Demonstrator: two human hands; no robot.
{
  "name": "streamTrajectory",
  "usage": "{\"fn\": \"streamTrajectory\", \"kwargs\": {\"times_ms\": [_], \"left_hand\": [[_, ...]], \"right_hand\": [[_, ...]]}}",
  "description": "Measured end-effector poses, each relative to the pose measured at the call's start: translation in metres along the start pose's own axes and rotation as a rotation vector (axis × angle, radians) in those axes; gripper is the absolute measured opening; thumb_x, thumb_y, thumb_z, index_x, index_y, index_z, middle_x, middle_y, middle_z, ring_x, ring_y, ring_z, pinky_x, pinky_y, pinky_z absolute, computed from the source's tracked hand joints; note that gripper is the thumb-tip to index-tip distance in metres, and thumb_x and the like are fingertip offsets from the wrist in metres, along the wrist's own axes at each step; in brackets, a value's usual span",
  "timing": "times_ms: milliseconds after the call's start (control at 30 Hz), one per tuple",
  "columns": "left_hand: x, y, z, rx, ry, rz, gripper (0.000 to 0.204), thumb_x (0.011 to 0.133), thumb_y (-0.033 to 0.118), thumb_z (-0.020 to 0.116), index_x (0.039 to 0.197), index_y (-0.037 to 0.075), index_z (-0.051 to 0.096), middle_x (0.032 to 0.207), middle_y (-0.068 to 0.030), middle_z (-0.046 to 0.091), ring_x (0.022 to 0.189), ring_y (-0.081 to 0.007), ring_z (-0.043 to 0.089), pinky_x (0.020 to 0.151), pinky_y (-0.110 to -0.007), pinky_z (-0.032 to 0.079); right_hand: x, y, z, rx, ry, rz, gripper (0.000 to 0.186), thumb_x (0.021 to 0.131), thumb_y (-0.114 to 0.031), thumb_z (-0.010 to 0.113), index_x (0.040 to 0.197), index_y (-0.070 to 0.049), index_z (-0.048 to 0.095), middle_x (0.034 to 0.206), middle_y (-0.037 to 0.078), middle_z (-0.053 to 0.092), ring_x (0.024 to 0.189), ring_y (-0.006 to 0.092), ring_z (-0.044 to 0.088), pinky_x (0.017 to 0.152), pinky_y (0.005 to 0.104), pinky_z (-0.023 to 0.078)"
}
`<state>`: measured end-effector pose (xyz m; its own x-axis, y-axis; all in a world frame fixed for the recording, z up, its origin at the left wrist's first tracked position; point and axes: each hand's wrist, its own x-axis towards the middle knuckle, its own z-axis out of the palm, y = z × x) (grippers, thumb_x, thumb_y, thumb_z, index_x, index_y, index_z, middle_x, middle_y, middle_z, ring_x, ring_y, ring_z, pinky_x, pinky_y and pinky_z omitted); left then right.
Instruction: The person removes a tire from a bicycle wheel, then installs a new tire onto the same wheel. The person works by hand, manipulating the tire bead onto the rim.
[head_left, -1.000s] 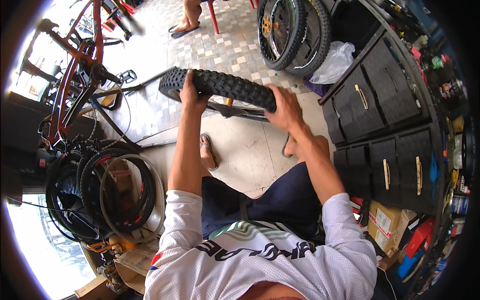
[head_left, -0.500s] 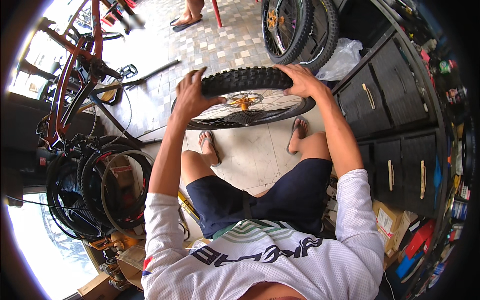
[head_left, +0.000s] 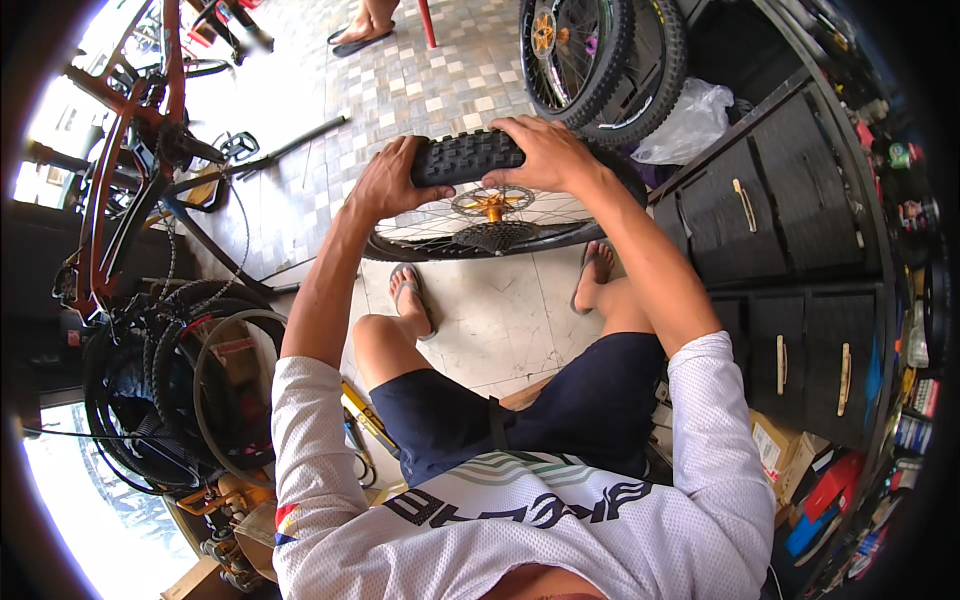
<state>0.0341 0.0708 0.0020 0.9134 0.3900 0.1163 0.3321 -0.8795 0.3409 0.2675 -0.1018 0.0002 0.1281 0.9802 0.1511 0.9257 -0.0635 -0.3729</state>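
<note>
At far left stood an orange bike frame (head_left: 103,220); below it black tyres (head_left: 130,375) sat in a heap, with a grey hoop (head_left: 199,385) at their right edge; a yellow tool (head_left: 365,415) lay beside the person's left thigh; farther up, another person's sandalled foot (head_left: 365,32) rested on the tiles (head_left: 450,85). The left hand (head_left: 388,182) gripped the tyre (head_left: 467,158) of a wheel (head_left: 540,240), thumb on the near side, fingers over the tread; the wheel was held tilted just ahead of the person's feet, its gold hub (head_left: 493,208) and dark cassette (head_left: 495,235) in sight below the hands; whether it touched the floor could not be told. The right hand (head_left: 545,157) gripped the same tyre, a short stretch of tread showing between both hands. Beyond it stood two wheels (head_left: 617,70), overlapping; then a clear bag (head_left: 690,122), black drawers (head_left: 800,215), and below them a cardboard box (head_left: 772,442) and a red box (head_left: 832,485).
</note>
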Motion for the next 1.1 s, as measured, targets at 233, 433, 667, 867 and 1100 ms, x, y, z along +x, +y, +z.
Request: {"fn": "streamTrajectory", "kwargs": {"times_ms": [233, 433, 667, 867, 1100], "left_hand": [[0.014, -0.002, 0.014, -0.099, 0.012, -0.060, 0.082, 0.072, 0.063, 0.084, 0.123, 0.002, 0.061, 0.109, -0.0223, 0.070, 0.103, -0.0423, 0.068, 0.090, -0.049, 0.053], [0.029, -0.004, 0.022, -0.056, 0.088, -0.156, 0.074, 0.075, 0.075, 0.075, 0.100, 0.006, 0.071, 0.086, -0.0153, 0.073, 0.084, -0.0377, 0.073, 0.073, -0.048, 0.056], [0.046, 0.002, 0.022, -0.043, 0.040, -0.252, 0.060, 0.078, 0.066, 0.079, 0.092, 0.008, 0.070, 0.080, -0.0133, 0.073, 0.080, -0.0353, 0.073, 0.072, -0.046, 0.054], [0.059, 0.006, 0.035, -0.004, 0.098, -0.219, 0.059, 0.081, 0.066, 0.076, 0.085, 0.009, 0.068, 0.076, -0.0089, 0.072, 0.076, -0.0313, 0.073, 0.071, -0.044, 0.055], [0.064, 0.011, 0.047, 0.033, 0.193, -0.214, 0.058, 0.081, 0.065, 0.077, 0.080, 0.008, 0.066, 0.076, -0.0087, 0.071, 0.075, -0.0315, 0.072, 0.067, -0.044, 0.056]], "right_hand": [[0.014, 0.010, -0.010, -0.009, -0.137, -0.002, 0.109, 0.068, -0.084, 0.073, 0.143, -0.007, 0.055, 0.139, 0.024, 0.060, 0.128, 0.0397, 0.058, 0.108, 0.0490, 0.046], [0.039, 0.017, -0.008, -0.030, -0.095, 0.001, 0.090, 0.072, -0.077, 0.074, 0.128, -0.008, 0.066, 0.114, 0.022, 0.072, 0.108, 0.0410, 0.068, 0.095, 0.0470, 0.054], [0.044, 0.022, 0.000, -0.070, 0.042, 0.087, 0.074, 0.074, -0.072, 0.076, 0.114, -0.010, 0.073, 0.094, 0.016, 0.076, 0.092, 0.0385, 0.073, 0.080, 0.0469, 0.058], [0.038, 0.032, 0.008, -0.098, 0.169, 0.135, 0.066, 0.074, -0.066, 0.080, 0.108, -0.009, 0.076, 0.087, 0.013, 0.076, 0.079, 0.0338, 0.073, 0.068, 0.0450, 0.056], [0.032, 0.037, 0.026, -0.151, 0.350, 0.092, 0.052, 0.076, -0.055, 0.084, 0.093, -0.007, 0.071, 0.080, 0.011, 0.073, 0.074, 0.0343, 0.071, 0.064, 0.0438, 0.055]]}}
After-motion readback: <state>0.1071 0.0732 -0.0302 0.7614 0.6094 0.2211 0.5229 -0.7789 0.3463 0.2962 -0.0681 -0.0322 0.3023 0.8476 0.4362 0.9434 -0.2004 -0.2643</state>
